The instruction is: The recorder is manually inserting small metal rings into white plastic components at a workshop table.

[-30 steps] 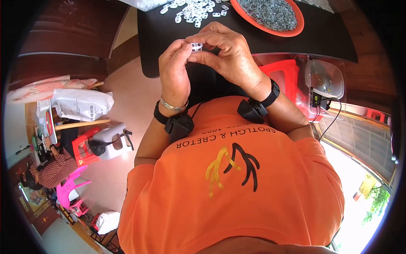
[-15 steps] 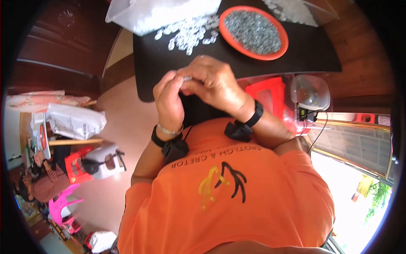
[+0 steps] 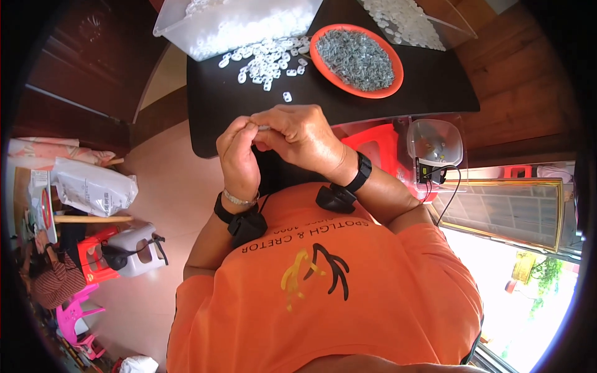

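Note:
My left hand [image 3: 239,155] and my right hand [image 3: 305,138] meet in front of my chest at the near edge of the black table. Their fingertips close together on a small white plastic piece [image 3: 264,128], mostly hidden between them. Beyond the hands lies a loose heap of white oval pieces with holes [image 3: 268,62], with one single white piece [image 3: 286,97] apart from it, close to my right knuckles. To the right of the heap stands a round orange-red plate [image 3: 399,73] filled with small grey, shiny parts [image 3: 357,59].
A clear bin [image 3: 171,37] of white pieces stands behind the heap, and another clear tray [image 3: 457,25] is at the back right. Below the table's right side are a red stool [image 3: 388,146] and a clear container [image 3: 438,142]. Another person [image 3: 59,280] is at the far left.
The whole view has shifted slightly. My joined hands are a little nearer my body, and the single white piece on the table now shows. The fingers stay pinched together.

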`<state>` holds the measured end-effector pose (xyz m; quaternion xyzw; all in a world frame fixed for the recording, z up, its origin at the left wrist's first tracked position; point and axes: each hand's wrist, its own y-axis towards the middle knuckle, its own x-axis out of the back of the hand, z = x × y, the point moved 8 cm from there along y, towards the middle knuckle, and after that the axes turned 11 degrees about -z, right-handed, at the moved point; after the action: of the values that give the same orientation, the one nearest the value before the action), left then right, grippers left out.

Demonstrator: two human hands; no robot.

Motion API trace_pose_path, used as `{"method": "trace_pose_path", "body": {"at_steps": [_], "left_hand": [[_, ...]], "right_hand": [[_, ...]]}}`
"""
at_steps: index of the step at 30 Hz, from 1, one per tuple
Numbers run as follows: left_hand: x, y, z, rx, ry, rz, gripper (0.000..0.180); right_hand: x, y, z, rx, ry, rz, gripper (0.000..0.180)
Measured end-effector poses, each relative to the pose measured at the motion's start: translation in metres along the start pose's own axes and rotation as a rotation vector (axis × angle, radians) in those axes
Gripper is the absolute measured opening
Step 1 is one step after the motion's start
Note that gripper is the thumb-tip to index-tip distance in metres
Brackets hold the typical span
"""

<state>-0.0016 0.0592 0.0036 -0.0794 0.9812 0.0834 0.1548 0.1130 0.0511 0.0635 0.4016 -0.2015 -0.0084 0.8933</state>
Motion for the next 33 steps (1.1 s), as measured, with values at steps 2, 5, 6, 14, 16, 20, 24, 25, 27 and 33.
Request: {"method": "trace_pose_path", "body": {"at_steps": [2, 5, 6, 14, 16, 20, 24, 25, 27, 33], "left_hand": [[0.004, 0.001, 0.002, -0.019, 0.031, -0.013, 0.022], [-0.001, 0.003, -0.003, 0.011, -0.045, 0.019, 0.022], [0.002, 0.0, -0.004, 0.024, -0.036, 0.006, 0.022], [0.004, 0.002, -0.011, -0.009, -0.006, 0.046, 0.021], [0.006, 0.002, -0.012, -0.024, -0.003, 0.045, 0.021], [0.007, 0.002, -0.01, -0.068, 0.026, 0.06, 0.019], [0.008, 0.003, -0.01, -0.076, 0.04, 0.049, 0.02], [0.007, 0.002, -0.012, -0.074, 0.043, 0.051, 0.02], [0.005, 0.001, -0.015, -0.058, 0.097, 0.063, 0.02], [0.003, 0.001, -0.011, 0.025, 0.031, 0.026, 0.022]], "right_hand": [[-0.003, -0.001, -0.001, 0.018, -0.004, 0.024, 0.023], [-0.005, -0.002, -0.003, -0.008, 0.036, 0.02, 0.021], [-0.005, -0.004, -0.001, -0.021, 0.049, 0.029, 0.021], [-0.006, -0.002, -0.006, -0.262, 0.146, 0.025, 0.029], [-0.006, 0.0, -0.003, -0.208, 0.129, 0.042, 0.028], [-0.003, 0.0, -0.001, -0.16, 0.102, 0.038, 0.028], [-0.002, -0.001, 0.003, -0.132, 0.065, 0.049, 0.028], [-0.002, -0.002, 0.002, -0.142, 0.051, 0.056, 0.028], [-0.001, -0.002, 0.003, -0.1, 0.017, 0.05, 0.027], [-0.004, -0.004, 0.005, -0.025, -0.024, 0.045, 0.023]]}}
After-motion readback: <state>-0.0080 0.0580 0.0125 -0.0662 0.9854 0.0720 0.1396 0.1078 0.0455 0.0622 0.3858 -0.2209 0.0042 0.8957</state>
